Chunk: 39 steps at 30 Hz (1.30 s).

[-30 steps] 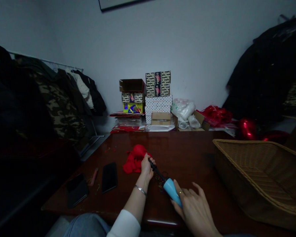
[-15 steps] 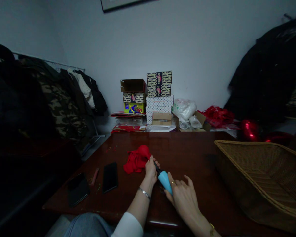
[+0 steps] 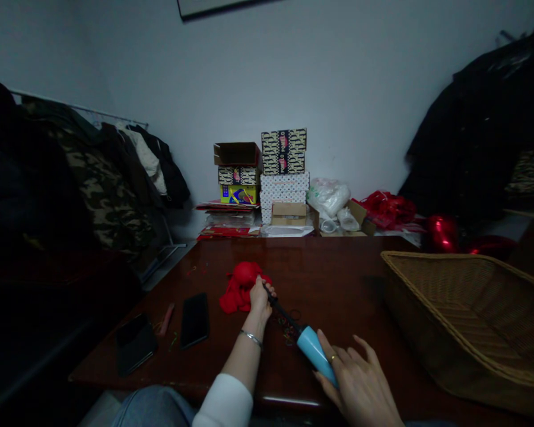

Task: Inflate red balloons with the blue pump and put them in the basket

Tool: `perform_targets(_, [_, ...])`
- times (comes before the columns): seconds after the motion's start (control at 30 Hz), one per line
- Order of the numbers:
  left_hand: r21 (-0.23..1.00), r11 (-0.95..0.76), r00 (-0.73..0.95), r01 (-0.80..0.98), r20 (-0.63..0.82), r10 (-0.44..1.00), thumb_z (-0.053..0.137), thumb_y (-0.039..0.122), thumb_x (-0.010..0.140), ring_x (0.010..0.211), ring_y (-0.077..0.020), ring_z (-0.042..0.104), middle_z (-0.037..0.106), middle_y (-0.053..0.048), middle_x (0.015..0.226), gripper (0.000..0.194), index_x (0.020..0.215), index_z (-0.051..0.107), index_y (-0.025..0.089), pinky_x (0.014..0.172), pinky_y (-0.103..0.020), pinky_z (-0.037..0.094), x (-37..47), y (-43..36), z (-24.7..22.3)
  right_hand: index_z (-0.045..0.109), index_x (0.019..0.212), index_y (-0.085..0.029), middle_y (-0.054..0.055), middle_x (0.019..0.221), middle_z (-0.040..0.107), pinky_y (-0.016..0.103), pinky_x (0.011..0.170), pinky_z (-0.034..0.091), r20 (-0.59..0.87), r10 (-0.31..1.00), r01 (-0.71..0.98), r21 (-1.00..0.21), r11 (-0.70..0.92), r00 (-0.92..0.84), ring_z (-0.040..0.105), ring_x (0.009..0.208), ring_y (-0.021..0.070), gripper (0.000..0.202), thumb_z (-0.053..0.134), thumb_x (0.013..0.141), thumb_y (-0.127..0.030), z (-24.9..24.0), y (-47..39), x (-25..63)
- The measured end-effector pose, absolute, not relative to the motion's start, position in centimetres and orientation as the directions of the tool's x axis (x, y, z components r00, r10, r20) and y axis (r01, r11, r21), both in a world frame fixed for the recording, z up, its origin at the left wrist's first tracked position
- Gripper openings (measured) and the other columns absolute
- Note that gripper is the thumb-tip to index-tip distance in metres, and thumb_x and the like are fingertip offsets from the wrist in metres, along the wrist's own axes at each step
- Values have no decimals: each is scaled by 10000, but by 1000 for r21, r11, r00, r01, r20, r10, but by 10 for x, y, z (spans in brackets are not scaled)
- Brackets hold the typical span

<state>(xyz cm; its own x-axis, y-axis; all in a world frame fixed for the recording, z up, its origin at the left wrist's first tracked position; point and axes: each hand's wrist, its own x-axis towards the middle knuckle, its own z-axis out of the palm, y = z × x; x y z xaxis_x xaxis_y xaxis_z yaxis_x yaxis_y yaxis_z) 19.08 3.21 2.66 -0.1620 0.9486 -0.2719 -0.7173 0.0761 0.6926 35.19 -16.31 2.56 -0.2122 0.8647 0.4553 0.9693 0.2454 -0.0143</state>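
Note:
A hand balloon pump (image 3: pixel 315 349) with a light-blue barrel and a long black shaft lies slantwise between my hands, above the table. My right hand (image 3: pixel 353 373) is closed around the blue barrel, with some fingers lifted. At the shaft's far end, my left hand (image 3: pixel 261 296) pinches a red balloon (image 3: pixel 245 274), which is rounded and partly filled, and the pump's tip. Its neck is hidden by my fingers. Limp red balloons (image 3: pixel 235 298) lie in a pile under and beside it. Several small rubber bands (image 3: pixel 289 332) lie beneath the shaft.
On the left of the dark wooden table (image 3: pixel 338 279) lie two dark phone-like slabs (image 3: pixel 194 320) (image 3: pixel 136 344) and a small reddish stick (image 3: pixel 166 320). A large wicker basket (image 3: pixel 427 314) stands at the right. Stacked boxes (image 3: pixel 283 151) and plastic bags (image 3: pixel 329 196) line the back wall.
My right hand has drawn the blue barrel back toward me and to the right, exposing much more black shaft. My left hand still pinches the balloon, slightly farther left in view.

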Motion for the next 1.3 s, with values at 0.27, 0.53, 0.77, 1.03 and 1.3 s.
perform_targets(0.27, [667,73,-113,-741,-232,966,486,500,819,355,-57,339,374,62,475,358,665,390,191,345,-165,260,197,27,29,480,1226,-187,16,749,671,454,953,212,472,856,965,-38,260,-212,607,699,180,464,549,780,-297,23,-168,361])
perform_targets(0.53, [690,91,-131,-718,-263,956,499,500,808,359,-58,343,366,67,467,349,677,392,194,358,-167,258,210,15,25,490,1251,-165,39,756,661,445,958,213,328,931,984,-22,178,-161,599,751,195,479,534,799,-318,44,-148,339])
perform_targets(0.77, [712,153,-71,-685,-274,959,516,564,763,362,-66,349,359,73,464,396,672,385,201,380,-190,291,222,8,17,475,1268,-153,59,788,669,427,962,201,284,950,989,-25,144,-131,594,767,200,495,523,810,-337,48,-124,322])
perform_targets(1.03, [710,138,-102,-690,-285,953,533,531,770,366,-62,351,360,70,467,378,664,394,197,368,-178,281,214,15,15,443,1293,-187,44,817,662,415,965,192,306,944,984,-82,160,-128,585,812,195,498,514,820,-327,44,-128,323])
perform_targets(1.3, [671,96,-136,-736,-284,949,515,478,811,347,-52,350,355,70,469,357,646,390,188,345,-159,273,200,32,30,465,1268,-213,34,789,668,432,941,228,325,932,981,-49,188,-162,589,780,194,486,532,798,-316,59,-146,337])
